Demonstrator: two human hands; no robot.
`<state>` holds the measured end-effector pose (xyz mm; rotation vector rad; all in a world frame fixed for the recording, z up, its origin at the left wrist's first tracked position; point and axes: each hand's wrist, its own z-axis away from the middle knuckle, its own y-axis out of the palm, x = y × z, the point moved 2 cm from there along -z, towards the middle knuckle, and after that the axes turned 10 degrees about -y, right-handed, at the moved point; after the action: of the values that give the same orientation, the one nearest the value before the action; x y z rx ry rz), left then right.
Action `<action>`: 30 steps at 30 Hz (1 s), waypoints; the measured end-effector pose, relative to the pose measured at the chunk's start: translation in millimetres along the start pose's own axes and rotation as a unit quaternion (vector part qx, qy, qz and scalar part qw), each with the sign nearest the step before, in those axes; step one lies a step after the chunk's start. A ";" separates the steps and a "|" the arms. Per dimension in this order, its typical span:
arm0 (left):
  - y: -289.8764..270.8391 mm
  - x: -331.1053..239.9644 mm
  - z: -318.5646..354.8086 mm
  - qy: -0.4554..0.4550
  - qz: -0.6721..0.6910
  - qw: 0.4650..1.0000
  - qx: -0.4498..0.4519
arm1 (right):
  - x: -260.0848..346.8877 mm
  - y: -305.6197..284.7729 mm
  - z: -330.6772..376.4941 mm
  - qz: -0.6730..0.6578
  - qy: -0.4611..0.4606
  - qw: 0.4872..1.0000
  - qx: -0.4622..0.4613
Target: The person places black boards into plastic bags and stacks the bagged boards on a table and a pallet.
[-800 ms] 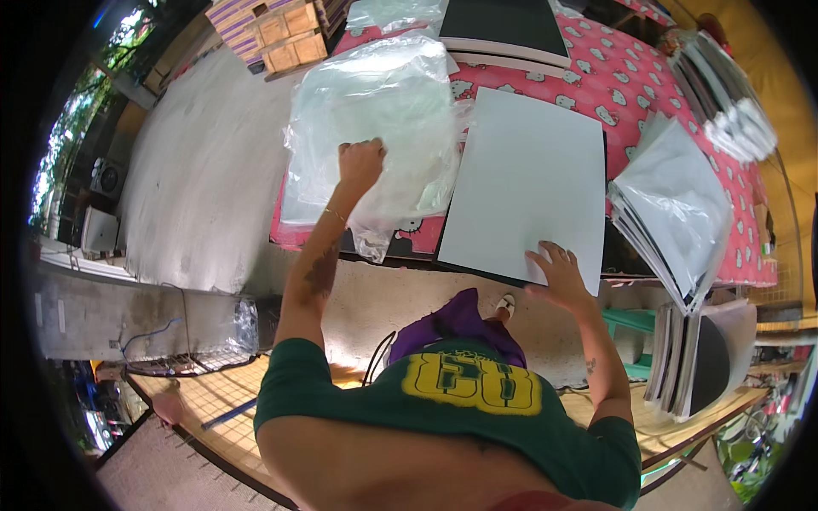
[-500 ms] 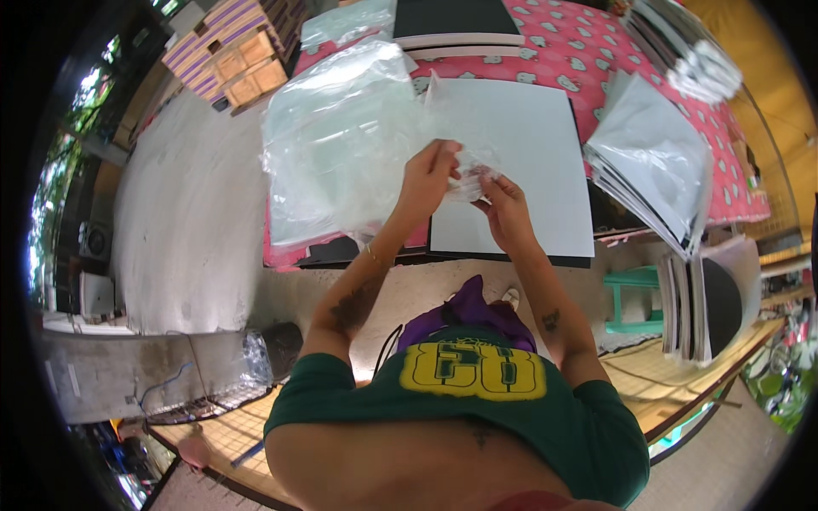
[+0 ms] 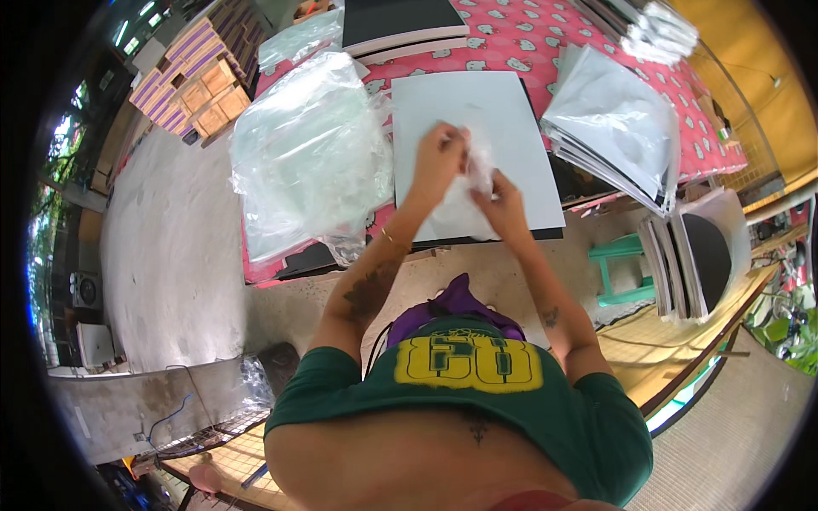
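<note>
My left hand [image 3: 440, 160] is closed, fingers curled on a bunched piece of clear plastic film [image 3: 480, 166]. My right hand [image 3: 501, 207] pinches the film's lower right part. The film is blurred by motion, so I cannot tell its full shape. Both hands are over a large pale sheet [image 3: 511, 111], which lies on a black sheet that shows along its right and lower edges. Left of it, a pile of clear plastic sleeves [image 3: 307, 157] covers that side of the table. To the right, a stack of sheets in plastic [image 3: 609, 119] lies at an angle.
The table has a pink patterned cloth [image 3: 503, 47]. Black-topped boards [image 3: 405, 24] are stacked at its far side. A green stool [image 3: 615, 255] and upright sheets in plastic [image 3: 669, 264] stand at the right. Cartons [image 3: 198, 72] are piled far left, and a bamboo bench [image 3: 690, 332] is behind me.
Both hands keep hold of the film, which has gone from a crumpled bunch to a longer, drawn-out shape. My hands are slightly further apart vertically. The whole view has shifted.
</note>
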<state>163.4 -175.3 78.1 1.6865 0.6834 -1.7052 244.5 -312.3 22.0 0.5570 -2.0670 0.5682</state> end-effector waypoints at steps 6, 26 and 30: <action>-38.1 -24.8 -56.9 -0.090 0.101 0.991 -0.020 | -6.3 -127.7 -51.2 -0.250 0.243 0.931 0.107; 30.9 67.3 -32.2 -0.029 -0.098 0.995 -0.022 | -43.3 -112.2 -28.1 0.394 -0.076 0.914 0.064; 68.9 82.8 20.0 0.171 -0.194 0.962 -0.088 | -69.7 -101.1 -8.4 0.211 0.064 0.961 0.166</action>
<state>203.5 -242.4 1.4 1.8222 1.3627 -1.5522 343.4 -375.7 -14.7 0.2514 -1.9844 1.1858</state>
